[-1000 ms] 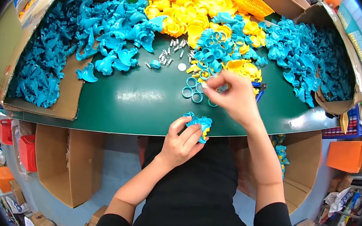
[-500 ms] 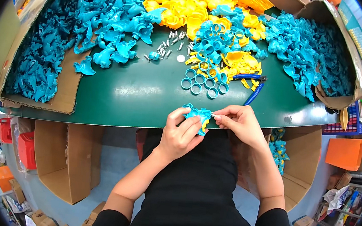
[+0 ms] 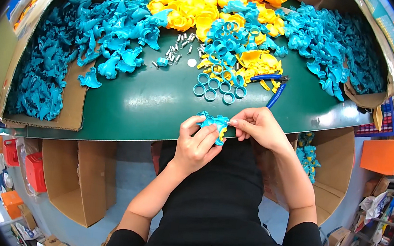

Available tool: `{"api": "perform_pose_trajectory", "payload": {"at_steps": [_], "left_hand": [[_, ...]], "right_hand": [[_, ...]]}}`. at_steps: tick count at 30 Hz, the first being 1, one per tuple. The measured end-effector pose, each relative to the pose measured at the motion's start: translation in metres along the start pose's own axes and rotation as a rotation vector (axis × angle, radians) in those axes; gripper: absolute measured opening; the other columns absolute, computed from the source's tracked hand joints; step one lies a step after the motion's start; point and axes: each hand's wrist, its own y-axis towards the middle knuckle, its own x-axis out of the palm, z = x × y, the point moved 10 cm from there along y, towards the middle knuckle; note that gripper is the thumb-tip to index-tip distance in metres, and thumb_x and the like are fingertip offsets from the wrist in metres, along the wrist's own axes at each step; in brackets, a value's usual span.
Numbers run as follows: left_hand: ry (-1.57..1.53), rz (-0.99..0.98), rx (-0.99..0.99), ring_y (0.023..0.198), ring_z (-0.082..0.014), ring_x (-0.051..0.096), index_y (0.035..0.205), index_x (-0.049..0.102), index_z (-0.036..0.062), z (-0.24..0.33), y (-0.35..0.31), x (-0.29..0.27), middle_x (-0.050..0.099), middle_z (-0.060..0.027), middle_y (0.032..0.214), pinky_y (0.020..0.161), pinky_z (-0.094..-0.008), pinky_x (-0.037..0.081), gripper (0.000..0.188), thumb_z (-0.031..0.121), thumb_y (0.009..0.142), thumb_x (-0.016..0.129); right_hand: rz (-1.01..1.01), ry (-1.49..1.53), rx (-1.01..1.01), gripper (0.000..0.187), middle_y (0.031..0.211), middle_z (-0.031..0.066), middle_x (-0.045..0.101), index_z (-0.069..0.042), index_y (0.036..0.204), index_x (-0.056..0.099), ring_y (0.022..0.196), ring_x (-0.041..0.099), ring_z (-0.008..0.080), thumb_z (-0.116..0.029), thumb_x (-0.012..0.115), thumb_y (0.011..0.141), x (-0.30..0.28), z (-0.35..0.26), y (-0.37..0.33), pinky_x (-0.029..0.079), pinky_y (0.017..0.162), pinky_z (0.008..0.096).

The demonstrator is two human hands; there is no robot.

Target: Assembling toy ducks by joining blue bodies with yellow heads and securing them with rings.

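Observation:
My left hand (image 3: 196,143) is closed around a teal plastic shell part (image 3: 216,120) with a yellow piece (image 3: 222,134) showing at its right side. It holds the part over the table's near edge. Thumb and forefinger of my right hand (image 3: 258,125) pinch a small silvery piece (image 3: 229,122) against the part's right end. That piece is mostly covered by the fingertips; it resembles the small metal springs (image 3: 172,51) lying loose farther back. Beyond my hands, several teal rings (image 3: 210,94) stand on the green table (image 3: 146,103).
Blue-handled cutters (image 3: 276,97) lie right of small yellow parts (image 3: 260,65). Heaps of teal shells fill cardboard boxes at left (image 3: 71,105) and right (image 3: 371,99). Yellow shells (image 3: 181,16) are piled at the back. Below the edge, an open carton (image 3: 333,178) contains teal-and-yellow pieces.
The view has shifted slightly. My right fingertips have come a little closer to the teal part, and less of the silvery piece shows. My left hand keeps its grip.

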Motion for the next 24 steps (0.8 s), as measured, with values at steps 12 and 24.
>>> {"api": "perform_pose_trajectory", "payload": {"at_steps": [12, 24], "left_hand": [[0.024, 0.014, -0.003, 0.112, -0.0342, 0.05, 0.088, 0.07, 0.0041, 0.003, 0.002, -0.002, 0.066, -0.0049, 0.094, 0.076, -0.0349, 0.054, 0.029, 0.007, 0.062, 0.082], [0.036, 0.045, -0.03, 0.11, -0.035, 0.051, 0.089, 0.068, 0.0013, 0.003, 0.002, -0.001, 0.067, -0.0063, 0.091, 0.076, -0.037, 0.056, 0.028, 0.012, 0.068, 0.085]], "right_hand": [[0.012, -0.039, -0.017, 0.025, 0.065, 0.0005, 0.062, 0.002, 0.089, 0.068, 0.057, 0.063, 0.0085, -0.022, 0.064, 0.096, 0.003, 0.004, 0.0, 0.044, 0.05, 0.0211], [0.05, -0.167, -0.021, 0.027, 0.061, 0.0034, 0.063, 0.002, 0.084, 0.068, 0.053, 0.063, 0.0101, -0.022, 0.064, 0.096, -0.004, -0.008, 0.005, 0.046, 0.047, 0.0217]]}}
